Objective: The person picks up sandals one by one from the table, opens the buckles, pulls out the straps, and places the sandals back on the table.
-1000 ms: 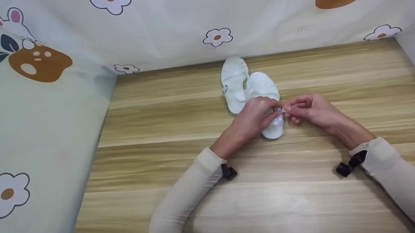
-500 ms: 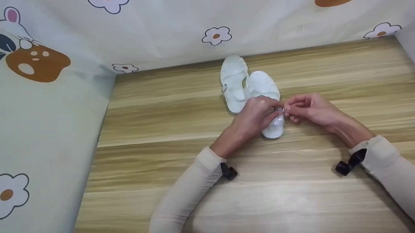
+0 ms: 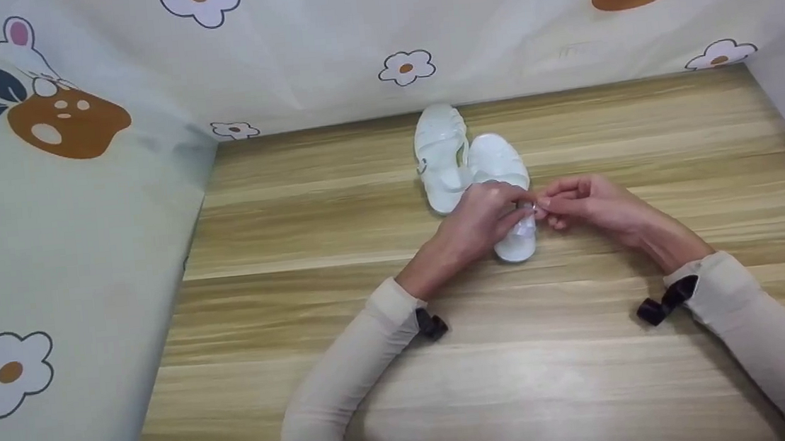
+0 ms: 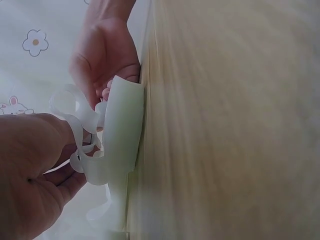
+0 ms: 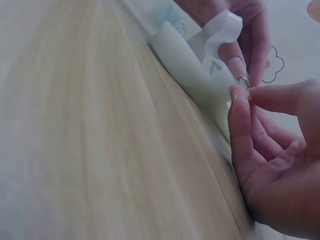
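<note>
Two white sandals lie side by side near the back of the table in the head view. My left hand (image 3: 481, 216) reaches over the nearer sandal (image 3: 517, 248) and pinches its ankle strap by the small metal buckle (image 5: 243, 80). From the right, my right hand (image 3: 601, 208) meets it there, thumb and index finger pinching the strap's end close to the buckle. Fingertips hide most of that end. The sandal stands on its sole, its heel pointing toward me, as the left wrist view shows its strap (image 4: 80, 117) raised above the footbed. The other sandal (image 3: 439, 149) is untouched.
The wood-grain table (image 3: 338, 253) meets a pale patterned wall covering (image 3: 321, 49) just behind the sandals. Another covered wall (image 3: 96, 239) borders the left edge. Black wrist cameras (image 3: 432, 325) hang under both beige sleeves (image 3: 348, 359).
The head view has shifted slightly. Both hands stay at the buckle with the same pinch, and the right wrist has moved very slightly. Both sandals stay in place.
</note>
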`<state>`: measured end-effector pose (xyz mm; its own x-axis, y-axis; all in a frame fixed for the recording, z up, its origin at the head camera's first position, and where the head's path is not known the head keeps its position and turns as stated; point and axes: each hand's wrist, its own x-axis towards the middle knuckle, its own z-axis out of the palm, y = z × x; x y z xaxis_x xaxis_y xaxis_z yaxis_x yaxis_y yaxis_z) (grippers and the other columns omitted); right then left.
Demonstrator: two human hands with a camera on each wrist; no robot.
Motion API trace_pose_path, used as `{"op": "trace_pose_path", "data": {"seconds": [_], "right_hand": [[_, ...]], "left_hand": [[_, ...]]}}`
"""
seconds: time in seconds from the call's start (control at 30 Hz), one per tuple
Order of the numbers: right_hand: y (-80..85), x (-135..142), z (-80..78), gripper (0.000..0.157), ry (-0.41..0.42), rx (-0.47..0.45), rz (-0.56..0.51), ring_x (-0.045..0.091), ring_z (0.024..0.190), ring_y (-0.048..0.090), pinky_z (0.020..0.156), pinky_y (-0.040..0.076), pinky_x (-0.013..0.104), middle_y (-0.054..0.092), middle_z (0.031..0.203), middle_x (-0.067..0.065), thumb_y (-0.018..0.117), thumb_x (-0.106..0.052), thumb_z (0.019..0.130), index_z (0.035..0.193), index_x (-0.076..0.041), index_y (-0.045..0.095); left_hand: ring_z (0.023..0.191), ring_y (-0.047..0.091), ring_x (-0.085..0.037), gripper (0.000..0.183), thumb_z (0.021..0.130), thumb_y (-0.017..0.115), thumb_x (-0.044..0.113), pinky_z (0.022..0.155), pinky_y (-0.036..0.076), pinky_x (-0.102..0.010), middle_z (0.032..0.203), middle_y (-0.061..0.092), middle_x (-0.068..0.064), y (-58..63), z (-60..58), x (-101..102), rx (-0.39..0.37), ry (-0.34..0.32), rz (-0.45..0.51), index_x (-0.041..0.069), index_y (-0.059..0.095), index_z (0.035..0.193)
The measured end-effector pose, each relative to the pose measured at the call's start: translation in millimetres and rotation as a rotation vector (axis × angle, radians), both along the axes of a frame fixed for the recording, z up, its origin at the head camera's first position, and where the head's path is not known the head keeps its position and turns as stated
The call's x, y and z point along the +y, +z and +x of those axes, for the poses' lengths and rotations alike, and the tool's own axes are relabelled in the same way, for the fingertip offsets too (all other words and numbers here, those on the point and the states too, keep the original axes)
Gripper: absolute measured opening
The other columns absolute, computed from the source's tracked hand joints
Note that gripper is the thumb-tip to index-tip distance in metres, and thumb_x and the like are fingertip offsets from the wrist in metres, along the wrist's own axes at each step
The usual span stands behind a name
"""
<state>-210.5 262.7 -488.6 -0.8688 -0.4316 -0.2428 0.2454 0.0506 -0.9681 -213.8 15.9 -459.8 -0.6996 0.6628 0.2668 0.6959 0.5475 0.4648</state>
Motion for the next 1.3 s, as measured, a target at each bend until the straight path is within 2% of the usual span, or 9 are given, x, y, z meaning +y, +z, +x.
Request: {"op": "trace_pose_path", "data": {"seconds": [0.23, 0.57, 0.7, 0.93, 1.13, 1.3], "right_hand": [[0.5, 3.2, -1.5, 0.029, 0.068, -0.023, 0.027, 0.011, 0.082, 0.075, 0.078, 0.065, 0.025, 0.082, 0.103, 0.010, 0.073, -0.015, 0.104, 0.124, 0.007, 0.072], [-1.7, 2.2, 0.0, 0.026, 0.086, -0.016, -0.003, 0.008, 0.074, 0.069, 0.066, 0.058, 0.021, 0.080, 0.093, 0.006, 0.071, -0.013, 0.106, 0.120, 0.009, 0.069], [-4.2, -2.2, 1.0, 0.024, 0.089, 0.040, 0.021, 0.009, 0.073, 0.067, 0.064, 0.057, 0.020, 0.077, 0.092, 0.004, 0.070, -0.012, 0.106, 0.118, 0.009, 0.068], [-5.3, -5.8, 3.2, 0.018, 0.041, 0.113, 0.070, 0.008, 0.072, 0.064, 0.060, 0.054, 0.021, 0.076, 0.090, 0.002, 0.071, -0.012, 0.105, 0.112, 0.004, 0.069], [-5.3, -5.0, 3.2, 0.019, 0.033, 0.118, 0.066, 0.008, 0.073, 0.062, 0.061, 0.053, 0.020, 0.077, 0.093, 0.001, 0.071, -0.014, 0.106, 0.114, 0.003, 0.070], [-2.5, -6.1, 3.0, 0.027, 0.036, 0.088, 0.101, 0.010, 0.077, 0.066, 0.062, 0.056, 0.022, 0.077, 0.097, 0.001, 0.069, -0.023, 0.108, 0.120, 0.001, 0.070]], "left_hand": [[0.108, 0.077, -0.014, 0.019, 0.105, 0.074, 0.018, 0.097, 0.059, -0.025, 0.113, 0.084, -0.001, -1.2, -0.1, -1.6, -0.004, -0.007, 0.033, 0.010, 0.083, 0.120], [0.108, 0.077, -0.015, 0.018, 0.105, 0.074, 0.016, 0.097, 0.059, -0.024, 0.113, 0.084, -0.003, -1.8, -0.2, -1.8, 0.008, -0.006, 0.038, 0.008, 0.083, 0.119], [0.109, 0.077, -0.015, 0.019, 0.104, 0.074, 0.017, 0.098, 0.059, -0.024, 0.114, 0.084, -0.003, -2.5, -0.3, -1.8, 0.010, -0.011, 0.040, 0.009, 0.082, 0.119], [0.110, 0.077, -0.014, 0.020, 0.103, 0.075, 0.018, 0.097, 0.058, -0.023, 0.115, 0.083, -0.002, -1.6, 0.2, -0.7, 0.004, 0.006, 0.036, 0.010, 0.082, 0.121], [0.107, 0.077, -0.014, 0.020, 0.103, 0.077, 0.020, 0.093, 0.059, -0.024, 0.114, 0.084, -0.001, -2.5, -0.2, -0.3, -0.020, 0.016, 0.063, 0.011, 0.082, 0.120], [0.105, 0.079, -0.014, 0.020, 0.101, 0.078, 0.022, 0.090, 0.060, -0.022, 0.113, 0.084, -0.001, -4.8, -0.7, -2.3, -0.026, 0.038, 0.087, 0.011, 0.080, 0.118]]}}
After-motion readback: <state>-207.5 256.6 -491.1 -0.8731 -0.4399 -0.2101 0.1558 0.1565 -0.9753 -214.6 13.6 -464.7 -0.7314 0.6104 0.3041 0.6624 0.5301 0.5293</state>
